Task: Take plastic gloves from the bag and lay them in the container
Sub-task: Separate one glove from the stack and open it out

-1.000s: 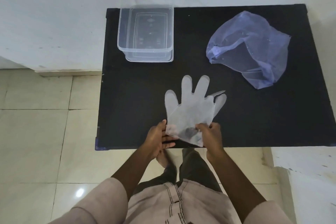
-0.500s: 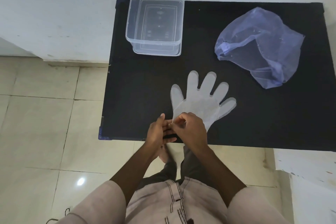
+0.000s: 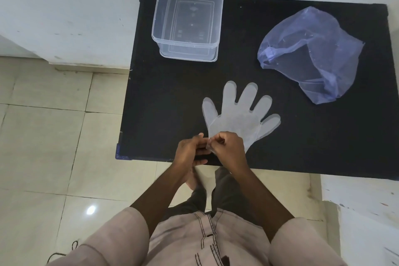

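Note:
A clear plastic glove (image 3: 239,114) lies flat on the black table (image 3: 164,97), fingers spread and pointing away from me. Both hands meet at its cuff near the table's front edge. My right hand (image 3: 226,151) pinches the cuff's left corner, and my left hand (image 3: 190,150) holds the same edge from the left. The clear rectangular container (image 3: 187,28) stands at the table's back left with nothing visible inside. A crumpled bluish plastic bag (image 3: 311,54) lies at the back right; whether it holds more gloves I cannot make out.
A white wall runs behind the table and to its left. Beige floor tiles (image 3: 54,136) lie to the left and below. My legs and a foot show under the table's front edge.
The glove was lifted and crumpled at the cuff a second ago; now it lies flat with fingers spread. My right hand moved left to meet my left hand at the cuff corner.

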`<state>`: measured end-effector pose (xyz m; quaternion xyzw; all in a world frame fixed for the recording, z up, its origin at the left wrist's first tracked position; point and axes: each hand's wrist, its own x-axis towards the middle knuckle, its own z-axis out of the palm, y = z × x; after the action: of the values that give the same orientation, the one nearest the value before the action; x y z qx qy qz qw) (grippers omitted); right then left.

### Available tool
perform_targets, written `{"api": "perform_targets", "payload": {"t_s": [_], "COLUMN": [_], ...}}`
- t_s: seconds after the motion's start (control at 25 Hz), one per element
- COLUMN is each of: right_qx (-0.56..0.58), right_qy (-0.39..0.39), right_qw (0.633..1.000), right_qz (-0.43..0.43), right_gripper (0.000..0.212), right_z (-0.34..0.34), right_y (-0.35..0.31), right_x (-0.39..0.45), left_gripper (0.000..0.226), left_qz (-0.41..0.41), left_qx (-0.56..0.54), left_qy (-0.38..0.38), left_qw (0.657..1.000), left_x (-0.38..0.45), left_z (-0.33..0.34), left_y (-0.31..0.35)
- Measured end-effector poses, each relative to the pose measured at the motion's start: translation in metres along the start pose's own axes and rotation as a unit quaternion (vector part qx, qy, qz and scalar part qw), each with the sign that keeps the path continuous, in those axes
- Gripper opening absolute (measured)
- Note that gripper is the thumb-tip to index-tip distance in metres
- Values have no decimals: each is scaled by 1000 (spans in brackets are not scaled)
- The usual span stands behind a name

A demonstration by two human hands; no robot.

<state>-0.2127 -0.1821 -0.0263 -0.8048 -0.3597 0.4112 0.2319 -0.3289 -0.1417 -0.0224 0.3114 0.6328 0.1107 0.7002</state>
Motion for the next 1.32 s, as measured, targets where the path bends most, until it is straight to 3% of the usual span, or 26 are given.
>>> {"api": "perform_targets", "payload": {"t_s": [0.12,0.36,0.48,0.64,0.72,0.76,0.8,0.84,0.92,1.0,1.08,1.2,1.32], "right_qx": [50,82,71,50,39,31,25,22,14,5,-1,-22,-38], "right_qy": [-6,-37,-38,9,46,61,72,81,91,94,95,98,96], "right_qw": [998,994,994,997,997,997,996,996,995,995,995,995,995], "right_qz": [36,58,67,66,51,42,36,32,23,19,18,13,5], "right_gripper": [19,19,20,22,20,19,18,18,16,17,19,22,26], "right_z": [-3,-7,-7,-12,-18,-20,-21,-21,-19,-18,-19,-20,-20], "right_y": [0,1,1,0,1,1,2,3,4,4,4,6,8], "right_x": [3,7,8,7,7,7,7,8,10,12,13,14,16], "left_gripper": [20,10,9,13,13,13,16,23,38,55,66,75,78], "left_qz": [11,43,58,31,65,121,209,307,461,509,480,421,416], "left_qx": [6,42,75,70,114,187,284,382,522,611,653,667,677], "left_qy": [-3,-19,12,51,79,112,154,177,125,43,23,21,18], "left_qw": [1000,998,995,996,988,968,923,854,706,604,585,614,607], "left_x": [-1,-1,4,14,14,12,9,6,2,1,9,25,36], "left_z": [-2,-5,-5,-8,-10,-12,-16,-19,-21,-19,-16,-16,-16], "left_y": [0,-1,-5,-10,-13,-16,-19,-24,-36,-49,-56,-58,-57]}}
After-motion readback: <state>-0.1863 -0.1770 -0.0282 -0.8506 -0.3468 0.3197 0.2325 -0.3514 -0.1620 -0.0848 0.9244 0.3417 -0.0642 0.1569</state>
